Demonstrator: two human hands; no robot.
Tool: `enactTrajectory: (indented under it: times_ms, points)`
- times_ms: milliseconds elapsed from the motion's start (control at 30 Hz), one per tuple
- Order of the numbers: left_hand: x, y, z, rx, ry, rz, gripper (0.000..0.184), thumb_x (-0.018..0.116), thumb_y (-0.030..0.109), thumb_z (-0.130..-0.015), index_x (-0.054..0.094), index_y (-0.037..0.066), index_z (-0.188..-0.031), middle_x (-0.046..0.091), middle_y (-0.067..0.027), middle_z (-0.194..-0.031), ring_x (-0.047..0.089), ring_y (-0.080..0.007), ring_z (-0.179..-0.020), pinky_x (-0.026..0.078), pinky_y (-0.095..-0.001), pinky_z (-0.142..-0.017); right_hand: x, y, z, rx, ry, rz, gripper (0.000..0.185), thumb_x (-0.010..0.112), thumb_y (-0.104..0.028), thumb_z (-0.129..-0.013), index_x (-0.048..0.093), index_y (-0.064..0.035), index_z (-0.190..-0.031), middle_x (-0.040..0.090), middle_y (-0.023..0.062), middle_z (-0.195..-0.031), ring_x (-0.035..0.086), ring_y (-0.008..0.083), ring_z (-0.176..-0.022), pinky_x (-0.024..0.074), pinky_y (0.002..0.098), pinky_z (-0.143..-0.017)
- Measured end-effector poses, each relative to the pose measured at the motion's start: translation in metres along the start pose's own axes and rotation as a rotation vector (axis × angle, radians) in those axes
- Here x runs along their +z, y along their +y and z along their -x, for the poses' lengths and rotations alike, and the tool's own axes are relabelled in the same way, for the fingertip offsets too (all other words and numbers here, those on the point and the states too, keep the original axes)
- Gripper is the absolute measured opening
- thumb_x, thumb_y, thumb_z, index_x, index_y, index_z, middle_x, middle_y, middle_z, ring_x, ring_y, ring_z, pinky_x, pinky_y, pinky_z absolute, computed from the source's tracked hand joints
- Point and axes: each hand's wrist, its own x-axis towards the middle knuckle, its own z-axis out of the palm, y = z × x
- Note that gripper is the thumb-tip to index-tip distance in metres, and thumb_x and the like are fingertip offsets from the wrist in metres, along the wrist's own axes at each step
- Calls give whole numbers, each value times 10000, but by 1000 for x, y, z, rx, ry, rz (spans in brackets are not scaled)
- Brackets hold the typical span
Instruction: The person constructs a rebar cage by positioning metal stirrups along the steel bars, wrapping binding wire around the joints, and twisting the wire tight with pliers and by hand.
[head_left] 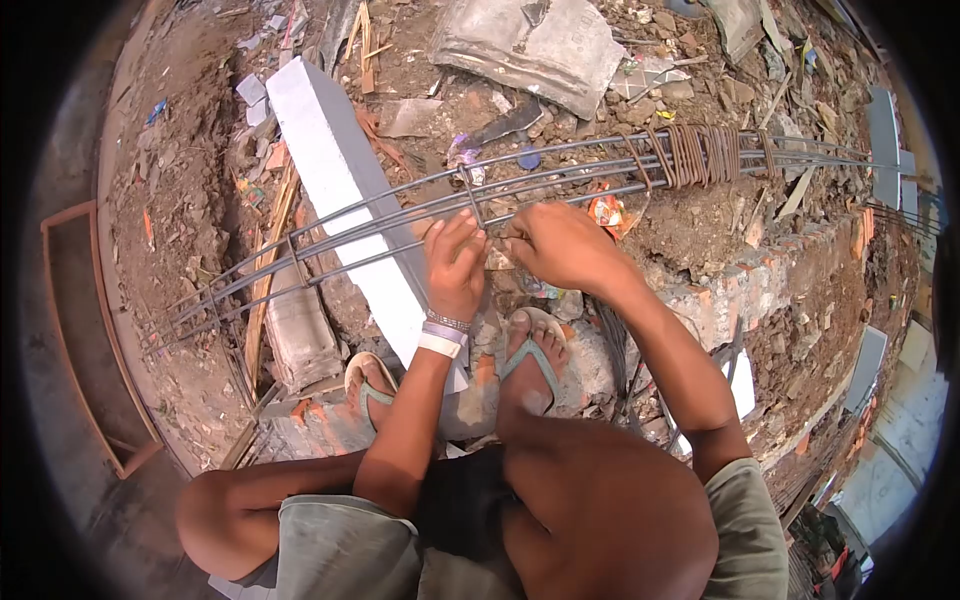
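A long cage of steel bars (560, 180) crosses the view, with square stirrups along it. My left hand (457, 262), with bands at the wrist, is at the lower bar beside a stirrup (471, 194); its fingers are bent together, and what they hold is too small to name. Just to the right, my right hand (555, 243) is closed at the same bar, its fingertips pinched close to the stirrup. Several rusty stirrups (700, 156) are bunched around the bars on the right. Under the bars at the left lies a white block-like beam (335, 170).
My sandalled feet (530, 355) stand below the hands on a rubble edge. A broken concrete slab (535, 50) lies beyond the bars. Wooden strips (272, 260) are at the left, and a wooden frame (75, 340) lies at the far left. Broken brickwork (740, 290) runs right.
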Motion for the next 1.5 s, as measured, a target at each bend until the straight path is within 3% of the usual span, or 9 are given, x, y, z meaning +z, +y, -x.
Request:
enactTrajectory:
  times_ms: [267,400,533,833,967,1033,1167,1300,1500]
  points:
    - [7,34,28,-150,25,-173,533,798,202,-764,607,95,-1250,453,-180,-1358,396,-374,-1342,311,-572,-1069,-17,-43,-54,-539,-23,472,178,695,-193,-760,700,-15,-768,706,149,-772,704,317,-813,518,426,-672]
    - [6,58,23,-230,-64,-246,438,793,204,-779,661,75,-1176,488,-213,-1312,454,-367,-1247,384,-504,-975,-7,-90,-96,-565,-487,873,226,729,-247,-738,773,-100,-905,745,49,-875,701,237,-829,459,406,-866]
    - [21,67,9,-562,210,205,286,705,108,-853,675,2,-1117,637,-176,-1099,598,-320,-1031,450,-416,-910,82,-62,-143,-673,-262,1519,250,728,-306,-787,783,-149,-973,741,15,-951,658,220,-941,275,500,-1042]
    - [0,52,-22,-1284,196,616,244,713,220,-907,677,-15,-964,702,-83,-885,615,-135,-751,490,-284,-711,61,-92,-125,-761,-228,1383,240,702,-365,-836,770,-263,-1043,739,-36,-1061,600,110,-1064,111,540,-1090]
    - [35,24,7,-1047,270,572,369,642,365,-961,640,2,-1024,689,-102,-925,619,-144,-701,493,-282,-636,62,-89,-82,-831,-173,962,205,663,-252,-859,739,-185,-1036,725,11,-1030,619,144,-1007,231,476,-1015]
    - [18,40,-20,-1383,163,859,417,591,430,-985,604,34,-1115,672,-90,-972,635,-160,-716,494,-292,-606,58,-87,-38,-828,-100,592,188,644,-196,-870,723,-146,-1033,718,34,-1014,629,161,-979,291,444,-978]
    - [9,58,-29,-1459,88,865,514,469,527,-1013,585,53,-1175,655,-54,-1126,634,-151,-795,467,-291,-640,46,-48,47,-542,285,-189,161,605,-83,-893,693,-68,-1027,704,80,-982,648,194,-922,411,380,-903]
    - [7,73,-37,-1644,275,1240,338,522,420,-1007,609,118,-1131,672,-28,-973,604,-140,-809,440,-314,-637,80,19,137,289,718,-714,135,556,-21,-951,663,1,-1032,697,68,-910,646,153,-869,502,296,-801]
    - [7,42,-21,-1800,299,1985,283,481,405,-1028,613,154,-1040,645,59,-857,583,-127,-800,420,-339,-680,115,85,241,784,949,-580,176,562,-92,-975,644,12,-1091,696,99,-936,632,159,-849,494,300,-799]
